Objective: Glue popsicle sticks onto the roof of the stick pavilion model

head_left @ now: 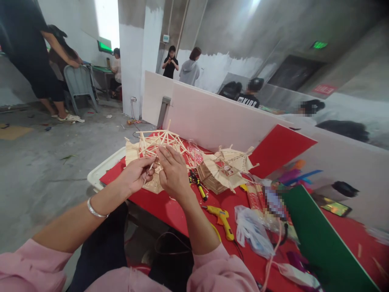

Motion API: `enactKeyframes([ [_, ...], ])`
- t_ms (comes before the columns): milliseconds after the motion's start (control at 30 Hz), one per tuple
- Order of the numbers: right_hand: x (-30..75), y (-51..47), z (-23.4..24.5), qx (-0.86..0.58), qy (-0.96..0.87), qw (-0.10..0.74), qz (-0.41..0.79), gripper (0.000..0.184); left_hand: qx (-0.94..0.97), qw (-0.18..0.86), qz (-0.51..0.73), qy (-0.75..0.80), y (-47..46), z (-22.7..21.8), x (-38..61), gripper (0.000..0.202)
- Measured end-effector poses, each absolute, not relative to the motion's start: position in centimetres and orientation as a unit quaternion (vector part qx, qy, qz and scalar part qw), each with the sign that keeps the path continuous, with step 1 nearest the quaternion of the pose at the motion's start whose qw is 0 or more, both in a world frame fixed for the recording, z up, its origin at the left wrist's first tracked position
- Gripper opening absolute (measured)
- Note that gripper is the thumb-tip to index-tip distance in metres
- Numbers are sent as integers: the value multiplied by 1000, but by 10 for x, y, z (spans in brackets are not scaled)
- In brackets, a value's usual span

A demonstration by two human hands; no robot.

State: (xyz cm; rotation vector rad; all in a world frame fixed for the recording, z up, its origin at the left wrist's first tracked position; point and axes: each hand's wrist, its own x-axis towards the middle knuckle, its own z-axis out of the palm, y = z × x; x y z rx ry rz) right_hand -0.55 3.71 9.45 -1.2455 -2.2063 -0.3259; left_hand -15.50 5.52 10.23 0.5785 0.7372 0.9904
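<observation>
A pale model built of thin wooden sticks (168,138) stands at the table's far left, with an open lattice of ribs on top. My left hand (136,174) is closed in a pinch around a thin wooden stick (149,171) at the model's near side. Beside it my right hand (174,170) has its fingers stretched out, over the front of the model. Whether its fingertips touch the model I cannot tell. The hands hide much of the model's near side. A second stick model (223,168), with a slatted roof, lies tilted to the right.
On the red table (182,213) lie yellow-and-black pliers (199,187), a yellow glue gun (223,221) and a clear plastic bag (252,231). A green board (325,239) leans at the right. White partition panels (212,113) stand behind; several people are beyond them.
</observation>
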Motion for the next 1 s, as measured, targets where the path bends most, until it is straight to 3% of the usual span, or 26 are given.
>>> enactKeyframes([
  [1000,0,40,88,-444,-831,306,-139,60,250,780,468,333,53,96,-152,14],
])
